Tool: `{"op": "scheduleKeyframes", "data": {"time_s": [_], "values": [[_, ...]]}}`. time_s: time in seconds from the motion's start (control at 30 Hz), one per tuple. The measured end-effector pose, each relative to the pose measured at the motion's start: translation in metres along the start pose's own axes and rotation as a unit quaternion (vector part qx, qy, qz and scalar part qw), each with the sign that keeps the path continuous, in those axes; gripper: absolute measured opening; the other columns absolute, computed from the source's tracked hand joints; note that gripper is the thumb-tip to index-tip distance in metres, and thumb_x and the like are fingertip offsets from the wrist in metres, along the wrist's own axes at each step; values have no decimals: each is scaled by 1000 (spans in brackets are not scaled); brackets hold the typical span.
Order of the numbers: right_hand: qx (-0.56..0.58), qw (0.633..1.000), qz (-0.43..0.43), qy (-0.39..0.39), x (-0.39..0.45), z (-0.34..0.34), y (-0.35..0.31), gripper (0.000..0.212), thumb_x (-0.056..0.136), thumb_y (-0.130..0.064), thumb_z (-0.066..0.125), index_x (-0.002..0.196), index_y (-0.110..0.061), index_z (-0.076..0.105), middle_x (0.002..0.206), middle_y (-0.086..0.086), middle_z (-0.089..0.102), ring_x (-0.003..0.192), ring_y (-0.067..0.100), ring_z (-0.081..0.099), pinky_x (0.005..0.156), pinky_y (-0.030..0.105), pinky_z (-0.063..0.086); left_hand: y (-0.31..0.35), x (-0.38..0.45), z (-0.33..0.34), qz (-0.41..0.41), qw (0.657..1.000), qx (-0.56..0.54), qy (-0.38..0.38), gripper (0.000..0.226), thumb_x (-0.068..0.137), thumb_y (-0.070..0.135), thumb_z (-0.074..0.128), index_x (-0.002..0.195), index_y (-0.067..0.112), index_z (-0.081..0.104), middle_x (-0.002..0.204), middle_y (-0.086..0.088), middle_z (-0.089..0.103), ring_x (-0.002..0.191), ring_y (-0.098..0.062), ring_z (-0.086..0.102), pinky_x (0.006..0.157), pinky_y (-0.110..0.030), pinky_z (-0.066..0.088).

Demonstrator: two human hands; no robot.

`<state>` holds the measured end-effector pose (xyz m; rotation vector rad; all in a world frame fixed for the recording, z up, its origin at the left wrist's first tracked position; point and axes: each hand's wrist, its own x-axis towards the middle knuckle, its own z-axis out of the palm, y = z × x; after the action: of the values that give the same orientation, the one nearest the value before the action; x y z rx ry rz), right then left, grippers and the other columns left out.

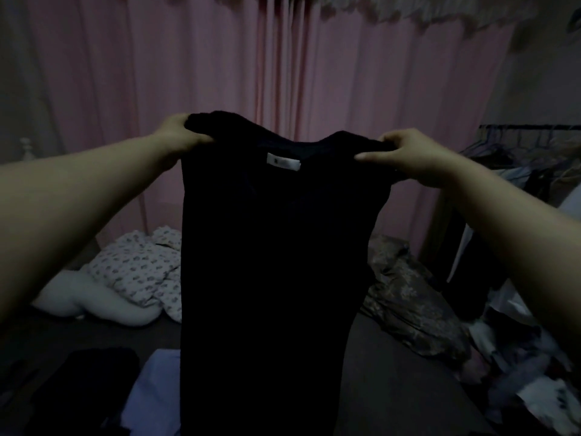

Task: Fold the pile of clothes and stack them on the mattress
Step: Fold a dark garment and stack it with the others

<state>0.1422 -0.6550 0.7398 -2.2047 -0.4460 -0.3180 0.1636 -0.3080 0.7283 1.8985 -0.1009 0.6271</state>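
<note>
Top: a black top (270, 262) hangs at frame centre, held up by its shoulders, white label (283, 161) at the neck.
Left hand: left hand (179, 135) grips the shoulder at centre left.
Right hand: right hand (412, 157) pinches the shoulder at centre right.
Mattress: dark mattress (393, 388) along the bottom, under the top.
Lower left: black garment (91, 382) beside a pale one (154, 391).
Mid left: floral bedding (141, 269) and a white pillow (91, 305).
Right edge: jumbled clothes (534, 372).
Background: pink curtain (283, 64).
</note>
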Motion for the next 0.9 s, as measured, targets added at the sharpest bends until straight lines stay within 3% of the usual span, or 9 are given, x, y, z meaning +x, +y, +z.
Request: {"op": "scheduleKeyframes", "data": {"time_s": [0.1, 0.2, 0.27, 0.37, 0.5, 0.63, 0.73, 0.83, 0.9], "values": [[0, 999, -3, -46, -1, 21, -2, 19, 79, -26, 74, 78, -14, 60, 67, -2, 58, 51, 0, 58, 46, 15, 46, -18, 8, -13, -35, 999, 39, 4, 45, 84, 2, 65, 127, -1, 53, 119, -13, 58, 99, -19, 55, 88, -24, 42], [-10, 996, 10, -87, 2, 46, -8, 24, 79, -28, 74, 90, -9, 65, 72, -1, 60, 55, 1, 59, 47, 16, 45, -37, 9, -22, -64, 996, 57, 11, 43, 84, -4, 62, 126, -7, 52, 119, -18, 58, 101, -22, 56, 88, -24, 41], [-36, 994, 30, -103, 4, 66, -13, 28, 79, -30, 74, 94, -7, 67, 74, 1, 61, 61, 7, 59, 49, 18, 47, -50, 6, -29, -74, 995, 59, 12, 43, 84, -6, 62, 125, -7, 52, 121, -19, 58, 92, -15, 57, 83, -19, 43], [-55, 992, 59, -97, 4, 95, -22, 22, 79, -31, 74, 81, -11, 66, 67, 0, 56, 59, 9, 54, 48, 19, 46, -67, -4, -41, -81, 995, 58, 8, 41, 83, -6, 63, 122, -8, 54, 110, -15, 58, 76, -4, 59, 69, -12, 46], [-50, 991, 91, -88, 2, 127, -35, 22, 81, -31, 72, 85, -11, 64, 70, 2, 55, 63, 12, 54, 54, 22, 45, -84, -12, -60, -93, 995, 40, -6, 36, 83, -5, 64, 118, -6, 57, 96, -10, 57, 83, -15, 57, 64, -15, 48], [-17, 989, 93, -114, -8, 155, -61, 20, 84, -30, 69, 94, -13, 65, 77, 2, 60, 70, 14, 57, 63, 25, 45, -97, -20, -86, -122, 992, 10, -8, 12, 87, 1, 61, 84, 13, 58, 72, -3, 52, 62, -14, 50, 40, -14, 44], [32, 989, 70, -127, -16, 179, -88, 21, 83, -27, 69, 100, -13, 65, 78, 0, 61, 71, 13, 58, 63, 25, 46, -105, -22, -109, -121, 992, -27, 29, 23, 88, -1, 58, 77, 18, 54, 76, 0, 54, 65, -12, 53, 44, -16, 50], [77, 988, 70, -113, -22, 195, -110, 25, 83, -24, 69, 104, -10, 65, 79, 1, 60, 69, 11, 58, 57, 19, 46, -106, -21, -126, -93, 992, -28, 78, 16, 87, -4, 57, 89, 12, 58, 76, 1, 53, 64, -8, 51, 48, -15, 49], [116, 984, 92, -99, -25, 196, -117, 20, 83, -22, 69, 100, -11, 65, 73, 0, 59, 57, 6, 58, 49, 16, 44, -100, -19, -132, -68, 993, -18, 94, 17, 87, -3, 57, 88, 14, 57, 77, 2, 53, 64, -5, 49, 51, -14, 47]]}}
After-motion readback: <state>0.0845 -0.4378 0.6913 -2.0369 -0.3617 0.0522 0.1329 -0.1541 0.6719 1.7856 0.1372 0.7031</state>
